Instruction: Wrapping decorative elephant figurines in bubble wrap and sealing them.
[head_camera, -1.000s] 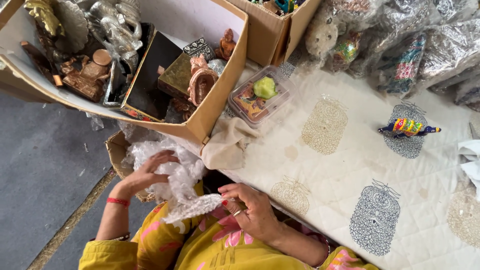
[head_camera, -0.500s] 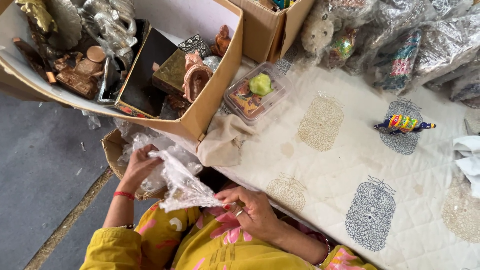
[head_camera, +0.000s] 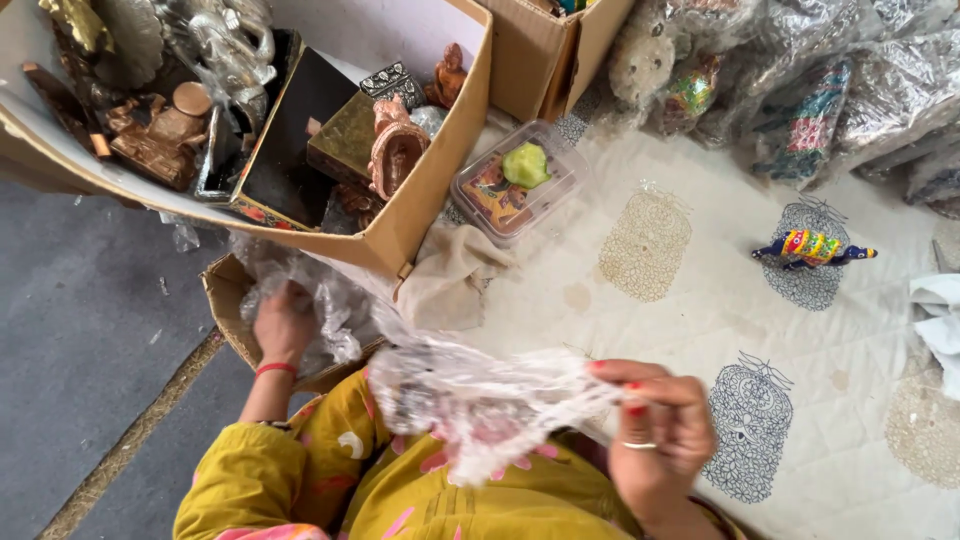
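Observation:
My right hand pinches a crumpled clear plastic bag and holds it up over my lap in yellow clothing. The bag stretches left toward a small cardboard box beside me that is stuffed with more clear plastic. My left hand, with a red band at the wrist, reaches down into that box among the plastic wrap; whether its fingers grip anything is hidden. Both hands work at the near edge of the white patterned cloth.
A large open cardboard box of metal and wooden figurines stands at upper left. A clear lidded container, a beige rag and a small colourful animal figure lie on the cloth. Plastic-wrapped goods pile at the far right.
My right hand has lifted and pulled the plastic bag up and to the right, spreading it wide. My left hand has sunk deeper into the small box of plastic.

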